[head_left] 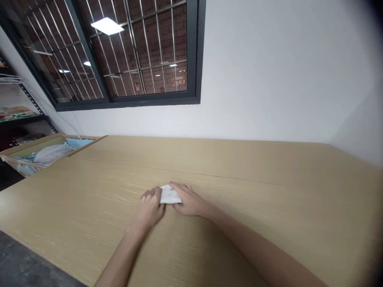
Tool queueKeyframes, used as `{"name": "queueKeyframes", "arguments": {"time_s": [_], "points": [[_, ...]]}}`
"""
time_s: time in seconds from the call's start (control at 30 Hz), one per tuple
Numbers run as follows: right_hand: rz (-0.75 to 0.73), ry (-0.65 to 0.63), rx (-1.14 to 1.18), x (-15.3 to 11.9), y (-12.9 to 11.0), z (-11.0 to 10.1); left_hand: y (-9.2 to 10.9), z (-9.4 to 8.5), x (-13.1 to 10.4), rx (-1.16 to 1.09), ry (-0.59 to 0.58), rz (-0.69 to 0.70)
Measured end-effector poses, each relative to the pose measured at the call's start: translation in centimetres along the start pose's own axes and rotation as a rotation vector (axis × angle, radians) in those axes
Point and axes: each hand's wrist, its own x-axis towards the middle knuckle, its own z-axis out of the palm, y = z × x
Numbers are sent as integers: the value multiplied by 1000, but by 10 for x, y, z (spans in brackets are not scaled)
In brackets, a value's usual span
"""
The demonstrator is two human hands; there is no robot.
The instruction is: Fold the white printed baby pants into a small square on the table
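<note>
A small white folded cloth [170,196] with faint print lies on the light wooden table [239,175], near its middle. My left hand [150,208] rests on the cloth's left edge with the fingers curled over it. My right hand [187,198] lies flat on the cloth's right side and covers part of it. Both forearms reach in from the bottom of the view.
An open cardboard box [44,153] with pale blue and grey fabric stands at the table's far left corner. A dark shelf [18,115] with items is at the left wall. A barred window [119,52] is above; a white wall stands behind the table.
</note>
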Motion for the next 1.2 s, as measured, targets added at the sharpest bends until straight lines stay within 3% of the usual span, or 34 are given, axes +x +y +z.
{"name": "queueKeyframes", "arguments": {"time_s": [0.13, 0.3, 0.37, 0.5, 0.57, 0.63, 0.73, 0.8, 0.9, 1.0, 1.1, 1.2], "points": [[61, 112, 126, 5, 7, -1, -14, -5, 2, -172, 112, 2], [298, 223, 594, 19, 3, -16, -19, -10, 3, -449, 113, -52], [413, 240, 682, 21, 2, -22, -17, -11, 0, -626, 32, -74], [583, 199, 651, 18, 9, -22, -11, -10, -10, -872, -256, -65], [591, 211, 600, 16, 17, -17, -8, -9, -13, -780, -290, -21], [583, 280, 511, 16, 25, -12, -4, -7, -13, -602, -251, -31], [523, 415, 291, 19, 28, -9, 0, -8, -12, -282, -100, -102], [390, 428, 167, 20, 18, -15, 5, -10, -12, -202, 24, -38], [138, 237, 127, 17, -12, -32, 17, -15, -17, -289, 53, 217], [-16, -91, 221, 12, -45, -45, 33, -14, -26, -273, -125, 348], [-18, -316, 351, 9, -60, -42, 43, -8, -31, -151, -198, 364], [14, -391, 343, 7, -52, -31, 45, -2, -33, -85, -184, 417]]}}
